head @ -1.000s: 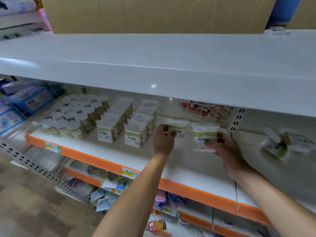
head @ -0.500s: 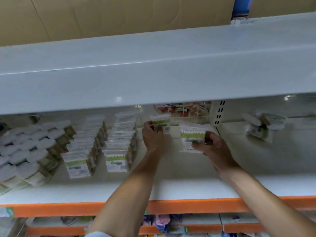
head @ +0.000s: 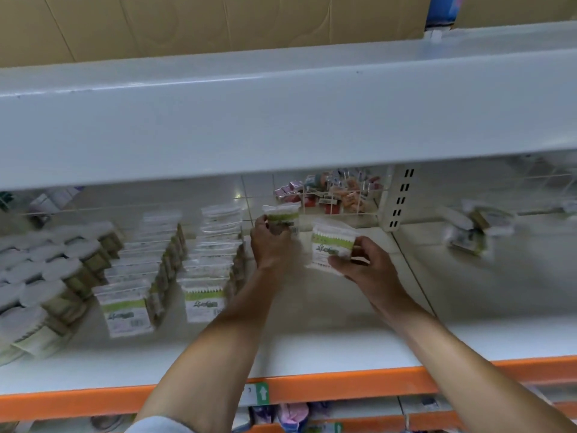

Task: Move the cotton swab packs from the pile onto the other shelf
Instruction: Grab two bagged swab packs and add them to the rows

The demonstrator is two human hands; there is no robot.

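Two packs held: left hand (head: 271, 242) grips rear swab pack (head: 281, 215); right hand (head: 368, 264) grips front swab pack (head: 331, 245) above shelf (head: 312, 348).

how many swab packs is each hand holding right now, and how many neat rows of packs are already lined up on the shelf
Pack in left hand: 1
Pack in right hand: 1
Lined-up rows of flat packs: 2
Total: 2 packs held, 2 rows standing

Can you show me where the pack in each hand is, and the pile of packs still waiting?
Pack in the left hand (head: 281, 217), head view: on its green label band.
Pack in the right hand (head: 331, 245), head view: on its front face.
Pile of packs (head: 474, 231), head view: on the heap's middle.
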